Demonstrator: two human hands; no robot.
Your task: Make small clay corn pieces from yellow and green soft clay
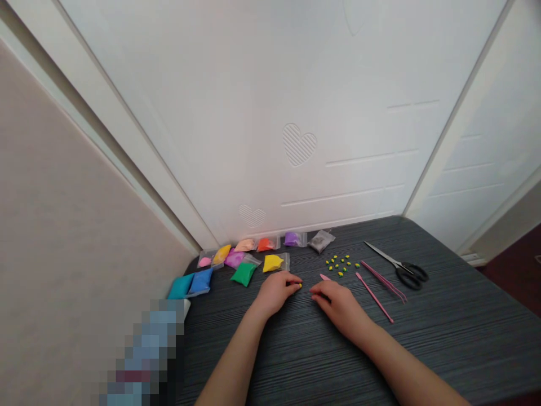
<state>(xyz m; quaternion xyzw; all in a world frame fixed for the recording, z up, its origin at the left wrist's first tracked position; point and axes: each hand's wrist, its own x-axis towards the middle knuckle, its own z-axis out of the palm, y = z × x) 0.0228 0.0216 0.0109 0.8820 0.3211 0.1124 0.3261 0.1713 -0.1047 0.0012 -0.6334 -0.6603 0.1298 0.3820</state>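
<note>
My left hand [276, 291] rests on the dark striped table [443, 338], fingers curled, pinching a tiny yellow clay bit [300, 286] at its fingertips. My right hand [338, 304] lies just to its right, fingers closed over a pink tool whose tip [324, 277] pokes out behind the hand. Several small yellow-and-green clay pieces [339, 265] are scattered just beyond the right hand. A yellow clay bag [274, 263] and a green clay bag [243, 273] lie just beyond the left hand.
More clay bags stand in a row near the white door: blue ones [192, 283], pink, orange [266, 244], purple [292, 239], grey [321, 241]. Pink sticks [374, 288] and black-handled scissors [404, 269] lie to the right. A blurred object [146, 355] is at the lower left.
</note>
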